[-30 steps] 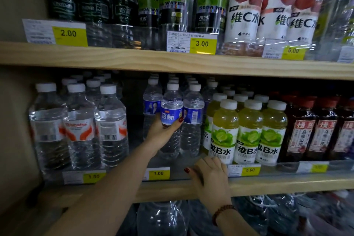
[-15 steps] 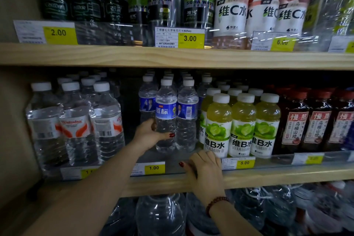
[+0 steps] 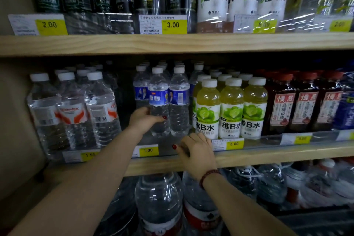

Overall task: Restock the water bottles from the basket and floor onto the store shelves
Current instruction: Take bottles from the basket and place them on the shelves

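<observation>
Head view, looking straight onto the middle shelf (image 3: 268, 157) of a drinks rack. Gripping a blue-label water bottle (image 3: 159, 99) low on its body with the left hand (image 3: 143, 119), thumb wrapped across the front. Holding it upright in the front row, touching a matching bottle (image 3: 179, 99) on its right, base about level with that neighbour's, so probably already standing on the shelf rather than hanging above it. Resting the right hand (image 3: 197, 149) on the shelf's front edge just beside the green vitamin drinks (image 3: 207, 109), fingers laid over the clear rail and grasping nothing.

Judging this lane to be well on its way: white caps running back into the dark behind the front row, all above the 1.00 price tag (image 3: 147, 150). Noting a dark gap between this lane and the larger orange-label water bottles (image 3: 70, 113) to the left, perhaps leaving room for more stock. Not seeing the basket or the floor at all, so not able to tell how many bottles are waiting. Leaving, for this bottle, only the letting go and maybe a nudge to square it with its row.
</observation>
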Demonstrator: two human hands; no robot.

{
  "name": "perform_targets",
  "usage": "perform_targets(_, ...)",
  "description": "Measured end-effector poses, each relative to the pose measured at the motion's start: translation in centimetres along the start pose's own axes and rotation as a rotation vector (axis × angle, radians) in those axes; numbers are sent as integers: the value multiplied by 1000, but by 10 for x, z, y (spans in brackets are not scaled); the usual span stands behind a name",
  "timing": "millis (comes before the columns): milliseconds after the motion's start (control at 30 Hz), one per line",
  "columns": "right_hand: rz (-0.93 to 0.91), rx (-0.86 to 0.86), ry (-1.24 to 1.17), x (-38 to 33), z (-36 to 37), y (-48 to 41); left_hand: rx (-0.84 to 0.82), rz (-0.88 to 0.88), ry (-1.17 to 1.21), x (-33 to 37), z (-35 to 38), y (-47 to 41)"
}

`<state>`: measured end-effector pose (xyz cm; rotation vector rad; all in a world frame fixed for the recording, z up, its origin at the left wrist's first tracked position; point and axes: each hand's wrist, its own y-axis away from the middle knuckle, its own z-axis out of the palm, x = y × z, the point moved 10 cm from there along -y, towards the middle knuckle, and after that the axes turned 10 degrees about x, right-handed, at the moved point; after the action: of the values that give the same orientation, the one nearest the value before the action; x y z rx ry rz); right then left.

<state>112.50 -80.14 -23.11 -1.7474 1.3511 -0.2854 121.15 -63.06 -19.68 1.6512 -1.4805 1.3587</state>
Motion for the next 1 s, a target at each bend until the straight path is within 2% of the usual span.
perform_targets(133,-138,-166,-69,-3,-14,9,91,25,35,18,-8,22)
perform_targets(200,-184,-124,-76,2,-34,22,123,68,36,29,-5,38)
perform_targets(300,-151,-73,-50,26,-66,48,97,168,94,50,20,74)
perform_targets(400,-56,-97,13,67,-95,85,-30,266,95,68,72,118)
perform_targets(567,129,-178,189,146,-143,150,-339,397,52,83,183,195)
perform_targets(700,267,-246,312,197,-172,192,-482,461,19,73,243,248)
perform_targets(833,358,-321,364,231,-187,223,-618,434,-72,47,285,282)
perform_targets(1000,549,-477,339,244,-186,254,-787,251,-230,19,309,309)
